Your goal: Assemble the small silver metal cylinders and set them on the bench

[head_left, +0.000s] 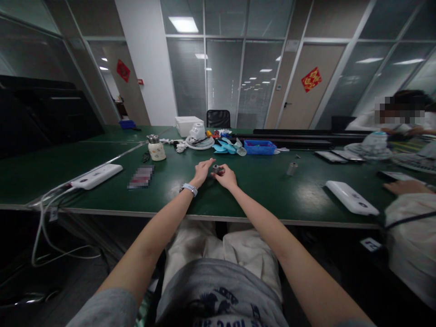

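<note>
Green tabletop (259, 190) lay beneath the right hand (227, 178), fingers clamped on a small grey cylindrical part (215, 168); the left hand (200, 171) had fingers apart beside it.

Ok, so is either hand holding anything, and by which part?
A small grey cylindrical part, seemingly pinched at its side by the right hand; the left hand rests beside it. The exact grip is too small to tell.

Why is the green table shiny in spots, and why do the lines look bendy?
Head view: the ceiling lights bounce off the green table as pale glare; the wide lens bends the table edge and window frames near the borders; the left hand and right hand look small and soft, so the small part between them is hard to make out.
</note>
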`<state>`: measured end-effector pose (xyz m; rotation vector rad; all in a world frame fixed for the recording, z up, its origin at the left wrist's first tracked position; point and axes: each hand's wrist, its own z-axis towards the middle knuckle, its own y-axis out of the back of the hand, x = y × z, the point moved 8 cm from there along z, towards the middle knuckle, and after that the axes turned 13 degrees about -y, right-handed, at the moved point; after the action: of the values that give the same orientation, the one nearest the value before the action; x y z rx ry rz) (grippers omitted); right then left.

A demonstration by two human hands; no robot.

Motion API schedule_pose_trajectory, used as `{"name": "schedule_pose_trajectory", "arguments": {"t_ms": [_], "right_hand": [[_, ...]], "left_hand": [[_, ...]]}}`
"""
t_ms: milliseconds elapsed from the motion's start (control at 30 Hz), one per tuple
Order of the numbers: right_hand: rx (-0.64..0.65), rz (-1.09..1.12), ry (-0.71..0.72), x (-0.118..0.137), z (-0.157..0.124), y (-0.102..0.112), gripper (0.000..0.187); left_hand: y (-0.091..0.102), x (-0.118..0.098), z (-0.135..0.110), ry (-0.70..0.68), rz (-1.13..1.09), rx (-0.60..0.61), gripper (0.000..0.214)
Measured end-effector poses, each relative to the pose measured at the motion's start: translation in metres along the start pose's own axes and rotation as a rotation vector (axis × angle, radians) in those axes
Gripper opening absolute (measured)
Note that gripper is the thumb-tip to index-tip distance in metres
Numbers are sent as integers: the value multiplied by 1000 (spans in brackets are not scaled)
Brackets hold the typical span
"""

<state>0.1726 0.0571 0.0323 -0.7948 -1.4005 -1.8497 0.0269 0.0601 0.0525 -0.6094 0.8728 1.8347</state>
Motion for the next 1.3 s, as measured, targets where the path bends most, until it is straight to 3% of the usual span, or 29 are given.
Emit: {"name": "schedule_pose_trajectory", "arguments": {"t_ms": [167,467,733,967,1133,1300], "right_hand": [[4,0,6,0,0,0,33],[-14,-18,2,-4,3,-2,34],[-6,-23,-2,-4,3,-1,32],[-13,-18,-4,-3,3,-1,33],[-14,-14,-1,-4,4,-2,33],[-1,-6,2,-3,2,-1,31]], "left_hand": [[-6,1,-1,14,-8,65,55],[11,14,2,43,24,-127,48],[-6,-3,-1,-11,34,60,45],[15,22,3,38,-5,-179,48],[3,13,4,-13,-28,-65,39],[-5,7,0,14,-2,29,45]]}}
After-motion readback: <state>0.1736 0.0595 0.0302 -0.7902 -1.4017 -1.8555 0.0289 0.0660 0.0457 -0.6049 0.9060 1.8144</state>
